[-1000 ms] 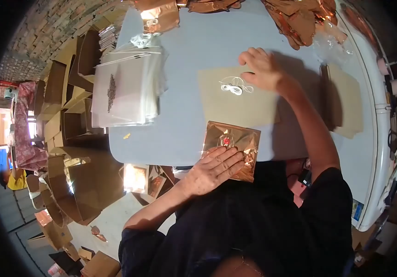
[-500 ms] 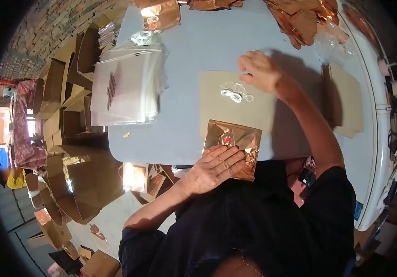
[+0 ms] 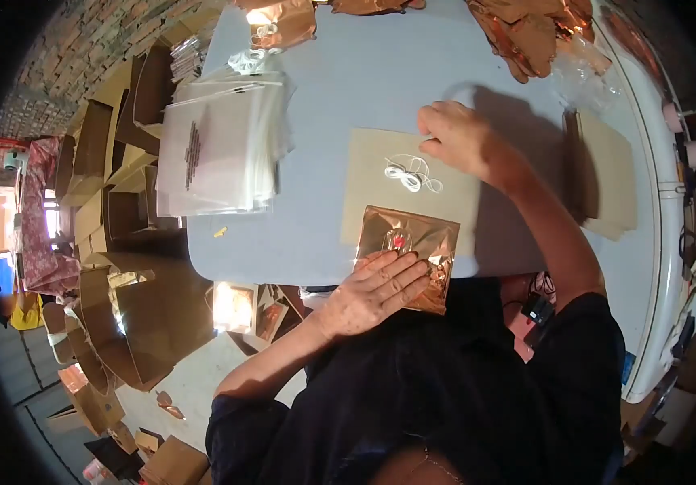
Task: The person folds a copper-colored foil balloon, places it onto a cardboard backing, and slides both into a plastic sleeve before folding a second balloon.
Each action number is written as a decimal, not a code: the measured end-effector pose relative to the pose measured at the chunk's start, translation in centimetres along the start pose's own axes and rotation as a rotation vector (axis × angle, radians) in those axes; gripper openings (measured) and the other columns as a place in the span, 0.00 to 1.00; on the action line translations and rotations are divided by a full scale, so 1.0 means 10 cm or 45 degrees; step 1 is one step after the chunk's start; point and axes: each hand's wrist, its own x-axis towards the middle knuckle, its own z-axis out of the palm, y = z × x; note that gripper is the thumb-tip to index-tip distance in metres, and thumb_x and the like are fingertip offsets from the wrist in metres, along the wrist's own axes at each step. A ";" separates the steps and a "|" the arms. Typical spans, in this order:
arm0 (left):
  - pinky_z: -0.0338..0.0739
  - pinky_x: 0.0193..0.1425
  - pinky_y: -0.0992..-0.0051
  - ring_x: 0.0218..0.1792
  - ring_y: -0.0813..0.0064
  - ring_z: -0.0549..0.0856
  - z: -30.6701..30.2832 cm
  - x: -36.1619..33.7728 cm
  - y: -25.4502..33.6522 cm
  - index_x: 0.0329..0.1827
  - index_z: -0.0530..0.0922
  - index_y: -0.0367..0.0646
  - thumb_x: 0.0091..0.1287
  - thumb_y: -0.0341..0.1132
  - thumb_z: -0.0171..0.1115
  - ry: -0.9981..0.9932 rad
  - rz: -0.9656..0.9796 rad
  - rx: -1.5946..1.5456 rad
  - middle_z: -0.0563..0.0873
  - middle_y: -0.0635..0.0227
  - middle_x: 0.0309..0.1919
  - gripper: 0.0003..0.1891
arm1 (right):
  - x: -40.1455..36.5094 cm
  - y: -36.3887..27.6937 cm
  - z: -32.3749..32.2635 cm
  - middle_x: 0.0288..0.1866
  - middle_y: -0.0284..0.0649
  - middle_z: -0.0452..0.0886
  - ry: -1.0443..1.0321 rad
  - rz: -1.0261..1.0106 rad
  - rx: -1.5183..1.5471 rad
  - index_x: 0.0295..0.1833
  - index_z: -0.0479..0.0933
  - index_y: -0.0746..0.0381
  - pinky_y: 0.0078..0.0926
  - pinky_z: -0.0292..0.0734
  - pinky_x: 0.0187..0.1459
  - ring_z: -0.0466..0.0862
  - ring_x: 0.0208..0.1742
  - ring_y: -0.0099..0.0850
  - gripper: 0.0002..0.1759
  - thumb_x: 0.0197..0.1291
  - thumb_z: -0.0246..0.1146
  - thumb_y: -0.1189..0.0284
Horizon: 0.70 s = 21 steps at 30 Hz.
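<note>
My left hand (image 3: 376,293) lies flat, fingers stretched out together, on a shiny copper-coloured foil packet (image 3: 422,225) at the table's near edge. A small red spot shows on the packet just beyond my fingertips. My right hand (image 3: 459,139) is closed with curled fingers at the far right corner of a beige cardboard sheet (image 3: 368,174); the fingertips are partly hidden. A looped bundle of white cord (image 3: 403,176) rests on the sheet, left of my right hand. The foil packet overlaps the sheet's near edge.
Clear plastic bags (image 3: 219,149) are stacked on the table's left side. Beige sheets (image 3: 607,174) form a pile at the right. Copper foil pieces (image 3: 522,40) lie at the far edge. Open cardboard boxes (image 3: 134,315) stand left of the table (image 3: 324,89).
My right hand has moved slightly toward me. The beige sheet has shifted and turned a little the same way, with the white cord on it. My left hand stays on the foil packet.
</note>
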 end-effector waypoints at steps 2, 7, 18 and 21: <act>0.66 0.84 0.63 0.77 0.67 0.74 0.01 -0.01 0.00 0.71 0.80 0.45 0.68 0.31 0.59 -0.008 -0.001 -0.001 0.79 0.68 0.75 0.26 | -0.05 0.05 0.08 0.47 0.42 0.80 0.060 -0.092 -0.019 0.47 0.72 0.60 0.44 0.76 0.54 0.80 0.54 0.45 0.14 0.64 0.67 0.66; 0.65 0.85 0.62 0.78 0.67 0.74 0.01 0.00 0.00 0.71 0.81 0.46 0.68 0.30 0.58 -0.015 -0.005 -0.027 0.79 0.66 0.75 0.26 | -0.04 0.05 0.08 0.47 0.43 0.80 -0.025 -0.036 0.031 0.46 0.73 0.60 0.44 0.75 0.55 0.80 0.54 0.45 0.14 0.63 0.67 0.65; 0.64 0.86 0.62 0.79 0.66 0.73 0.03 -0.01 0.00 0.70 0.81 0.46 0.69 0.30 0.58 -0.019 -0.011 -0.040 0.78 0.65 0.76 0.25 | -0.02 0.01 0.06 0.38 0.46 0.80 -0.014 0.008 0.213 0.46 0.71 0.62 0.45 0.77 0.48 0.82 0.44 0.48 0.12 0.64 0.65 0.69; 0.64 0.86 0.62 0.79 0.66 0.73 0.03 -0.01 0.00 0.70 0.81 0.45 0.69 0.30 0.58 -0.018 -0.012 -0.049 0.78 0.65 0.76 0.25 | -0.01 -0.05 0.07 0.36 0.47 0.79 0.070 -0.041 0.217 0.46 0.71 0.62 0.46 0.77 0.45 0.81 0.42 0.50 0.12 0.62 0.64 0.70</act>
